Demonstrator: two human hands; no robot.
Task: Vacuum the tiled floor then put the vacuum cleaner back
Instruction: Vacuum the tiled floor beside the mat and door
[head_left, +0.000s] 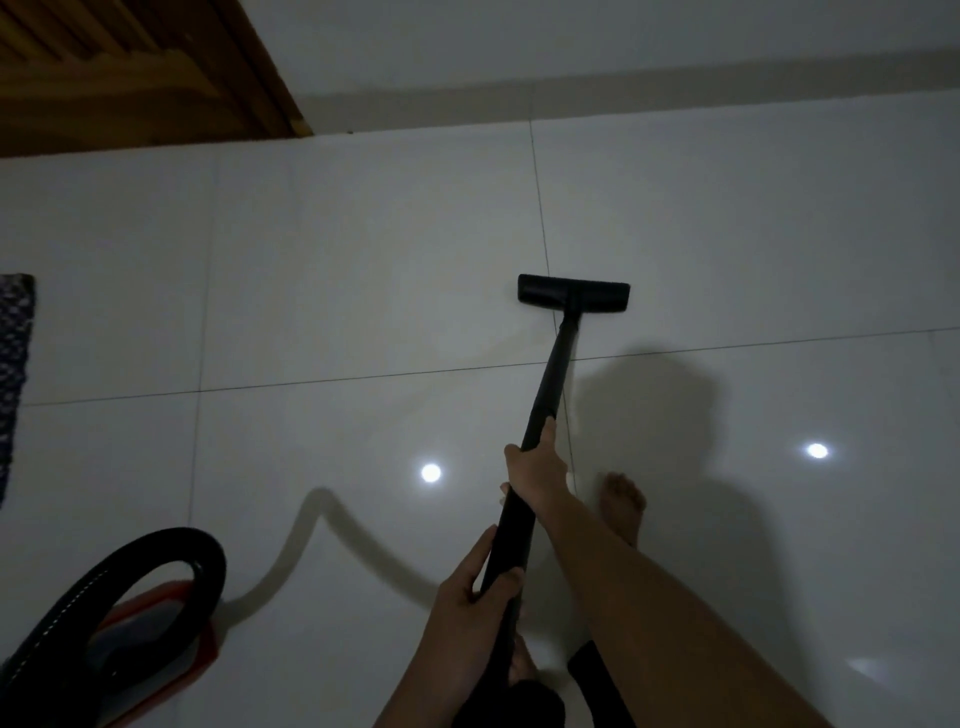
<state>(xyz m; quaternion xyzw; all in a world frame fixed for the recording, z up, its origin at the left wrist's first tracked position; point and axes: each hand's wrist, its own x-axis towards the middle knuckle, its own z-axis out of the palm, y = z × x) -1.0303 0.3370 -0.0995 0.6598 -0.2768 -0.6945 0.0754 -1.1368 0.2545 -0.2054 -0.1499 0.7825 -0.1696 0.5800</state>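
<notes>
Vacuum cleaner wand (549, 389) is gripped by both hands and is angled from 6 o'clock up toward 1 o'clock. Black floor head (573, 293) is set flat on the tiled floor (337, 249), at about 2 o'clock from frame centre, with a grout line running under it. Right hand (535, 467) is wrapped around the wand higher up, at 5 o'clock, fingers curled round the tube. Left hand (475, 582) is clasped round the wand lower down, at 6 o'clock, thumb and fingers closed on it. Vacuum body (150, 639), red and grey, is placed on the floor at 8 o'clock, partly cut off by the frame edge. Black hose (171, 540) is looped above the body; its shadow is cast across the tiles toward the left hand. One bare foot (623, 506) is planted at 4 o'clock, just right of the wand. A second foot (519, 667) is partly hidden by the wand at 6 o'clock. Patterned mat (14, 364) is cut off at 9 o'clock. Wooden door (130, 67) is seen at 10 o'clock. Bright light spots (430, 473) are reflected on the glossy tiles.
</notes>
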